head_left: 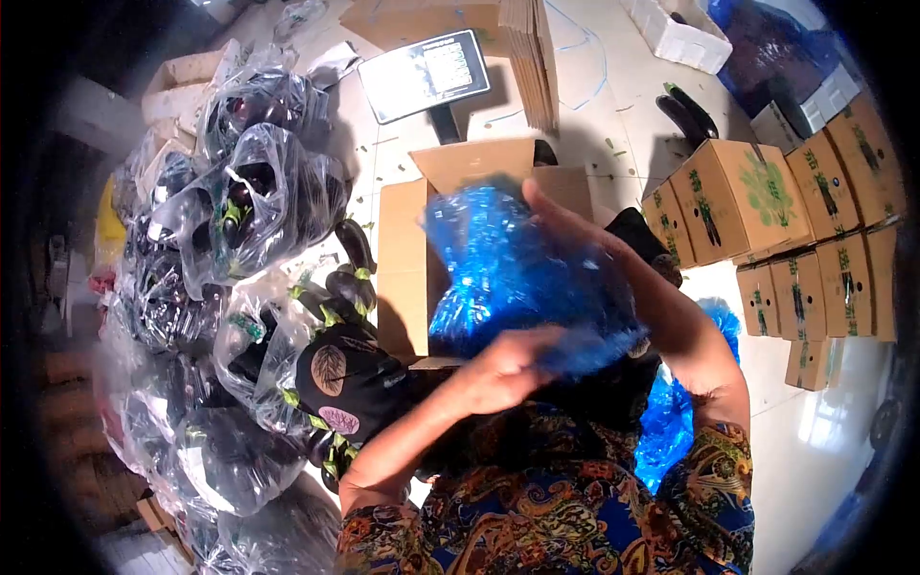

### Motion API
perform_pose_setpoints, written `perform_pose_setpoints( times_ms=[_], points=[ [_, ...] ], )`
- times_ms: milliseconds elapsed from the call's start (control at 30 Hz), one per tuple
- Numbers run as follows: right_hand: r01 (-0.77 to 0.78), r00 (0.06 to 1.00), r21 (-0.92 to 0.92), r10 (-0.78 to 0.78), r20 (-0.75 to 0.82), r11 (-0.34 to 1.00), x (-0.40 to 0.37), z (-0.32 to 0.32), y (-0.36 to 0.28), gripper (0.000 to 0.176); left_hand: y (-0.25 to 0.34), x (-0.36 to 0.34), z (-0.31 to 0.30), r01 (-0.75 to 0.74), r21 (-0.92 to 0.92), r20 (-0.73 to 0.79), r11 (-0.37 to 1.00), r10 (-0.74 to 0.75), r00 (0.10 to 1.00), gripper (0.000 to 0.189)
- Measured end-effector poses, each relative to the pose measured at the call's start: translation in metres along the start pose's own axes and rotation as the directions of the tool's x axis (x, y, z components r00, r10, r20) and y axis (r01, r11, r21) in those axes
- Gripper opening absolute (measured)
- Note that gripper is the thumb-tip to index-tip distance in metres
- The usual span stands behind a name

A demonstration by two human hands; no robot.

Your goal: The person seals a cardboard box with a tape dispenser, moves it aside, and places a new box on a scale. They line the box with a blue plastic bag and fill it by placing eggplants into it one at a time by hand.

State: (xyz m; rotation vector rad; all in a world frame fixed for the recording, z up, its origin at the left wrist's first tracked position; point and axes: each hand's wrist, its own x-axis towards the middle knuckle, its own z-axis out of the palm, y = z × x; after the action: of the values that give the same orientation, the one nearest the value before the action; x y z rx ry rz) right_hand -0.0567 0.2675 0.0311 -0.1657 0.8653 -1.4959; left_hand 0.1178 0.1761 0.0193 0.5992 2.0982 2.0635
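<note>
A crumpled blue plastic bag [489, 273] is spread above an open cardboard box [402, 273], hiding most of its inside. My left hand [513, 369] is closed on the bag's near edge. On the far right side of the bag is my right hand [570, 220], one finger pointing up along the plastic and the others hidden behind it; it appears to grip the bag. Several loose eggplants [355, 247] lie just left of the box. Beyond it stands a scale display [425, 77] on a post.
Clear plastic bags [278, 196] full of eggplants crowd the left side. Closed cartons [757, 196] are stacked at the right, with two eggplants [687, 113] behind them. Flattened cardboard [527, 57] stands at the back. More blue plastic [666, 431] lies by my right side.
</note>
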Motion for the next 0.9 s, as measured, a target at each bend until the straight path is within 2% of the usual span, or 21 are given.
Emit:
perform_pose_setpoints(
  times_ms=[33,133,167,200,233,267,333,367,400,433,467,500,533,600,633,667,700,767,833,867,900],
  points=[
    [0.02,0.999,-0.073,-0.023,-0.043,0.997,0.001,-0.003,-0.001,0.095,0.004,0.002,0.008,0.006,0.059,0.022,0.998,-0.007,1.0,0.04],
    [-0.096,0.98,-0.526,-0.012,-0.198,0.845,0.001,-0.013,-0.008,0.056,-0.005,-0.005,0.032,-0.031,0.254,0.081,0.967,0.011,0.997,0.039],
    [-0.092,0.981,-0.581,-0.026,-0.192,0.808,0.007,-0.022,-0.006,0.049,-0.003,-0.009,0.037,-0.094,0.355,0.122,0.93,0.053,0.991,0.041],
    [-0.049,0.974,-0.521,-0.074,-0.212,0.852,0.006,-0.025,-0.003,0.047,0.001,-0.012,0.041,-0.16,0.45,0.168,0.879,0.093,0.981,0.044],
    [-0.002,0.964,-0.459,-0.12,-0.236,0.888,0.003,-0.02,-0.002,0.045,0.007,-0.016,0.041,-0.175,0.45,0.235,0.876,0.073,0.969,0.044],
    [0.049,0.952,-0.397,-0.163,-0.26,0.916,0.001,-0.017,-0.002,0.043,0.007,-0.023,0.04,-0.121,0.344,0.274,0.931,0.023,0.961,0.044],
    [0.172,0.933,-0.47,-0.296,-0.204,0.866,-0.003,-0.014,-0.002,0.044,0.006,-0.041,0.035,0.016,0.135,0.363,0.991,-0.065,0.929,0.043],
    [0.213,0.92,-0.493,-0.343,-0.189,0.843,-0.009,-0.003,-0.003,0.045,0.025,-0.043,0.014,0.16,0.178,0.402,0.971,-0.22,0.889,0.041],
    [0.255,0.904,-0.514,-0.39,-0.173,0.819,-0.013,0.004,-0.001,0.046,0.04,-0.046,-0.004,0.197,0.063,0.262,0.978,-0.206,0.943,0.039],
    [0.298,0.883,-0.521,-0.438,-0.167,0.8,-0.014,0.008,0.005,0.046,0.042,-0.053,-0.014,0.258,-0.359,0.03,0.897,-0.265,0.964,0.04],
    [0.339,0.86,-0.531,-0.485,-0.16,0.777,-0.016,0.014,0.012,0.046,0.045,-0.052,-0.02,0.189,-0.633,-0.233,0.75,-0.418,0.878,0.044],
    [0.378,0.835,-0.541,-0.529,-0.151,0.751,-0.017,0.02,0.019,0.046,0.051,-0.045,-0.032,0.272,-0.502,-0.451,0.821,-0.517,0.727,0.047],
    [0.452,0.793,-0.523,-0.594,-0.134,0.722,-0.014,0.027,0.029,0.046,0.057,-0.03,-0.034,0.245,-0.448,-0.625,0.86,-0.497,0.603,0.05],
    [0.593,0.691,-0.479,-0.714,-0.111,0.648,0.0,0.029,0.056,0.046,0.055,-0.007,-0.041,0.206,-0.466,-0.639,0.86,-0.489,0.594,0.048],
    [0.607,0.682,-0.529,-0.731,-0.037,0.593,0.003,0.024,0.065,0.042,0.05,0.0,-0.045,0.217,-0.538,-0.595,0.815,-0.549,0.587,0.041],
    [0.599,0.668,-0.552,-0.742,-0.056,0.581,0.003,0.026,0.066,0.04,0.042,0.005,-0.048,0.226,-0.606,-0.546,0.763,-0.605,0.58,0.034],
    [0.59,0.651,-0.576,-0.755,-0.075,0.566,0.002,0.029,0.066,0.039,0.028,0.009,-0.049,0.146,-0.654,-0.561,0.742,-0.606,0.564,0.018],
    [0.547,0.626,-0.635,-0.77,-0.122,0.545,-0.002,0.031,0.056,0.032,0.025,0.012,-0.059,0.021,-0.665,-0.607,0.746,-0.558,0.566,0.018],
    [0.488,0.702,-0.453,-0.643,-0.305,0.746,-0.024,0.031,0.036,0.03,0.02,0.009,-0.081,-0.035,-0.662,-0.614,0.749,-0.515,0.598,0.014],
    [0.448,0.738,-0.343,-0.558,-0.38,0.826,-0.032,0.027,0.029,0.029,0.022,0.01,-0.089,-0.077,-0.666,-0.645,0.742,-0.52,0.559,0.013],
    [0.49,0.714,-0.329,-0.588,-0.38,0.807,-0.034,0.02,0.027,0.028,0.018,0.004,-0.1,-0.093,-0.672,-0.654,0.735,-0.53,0.54,0.012]
  ],
)
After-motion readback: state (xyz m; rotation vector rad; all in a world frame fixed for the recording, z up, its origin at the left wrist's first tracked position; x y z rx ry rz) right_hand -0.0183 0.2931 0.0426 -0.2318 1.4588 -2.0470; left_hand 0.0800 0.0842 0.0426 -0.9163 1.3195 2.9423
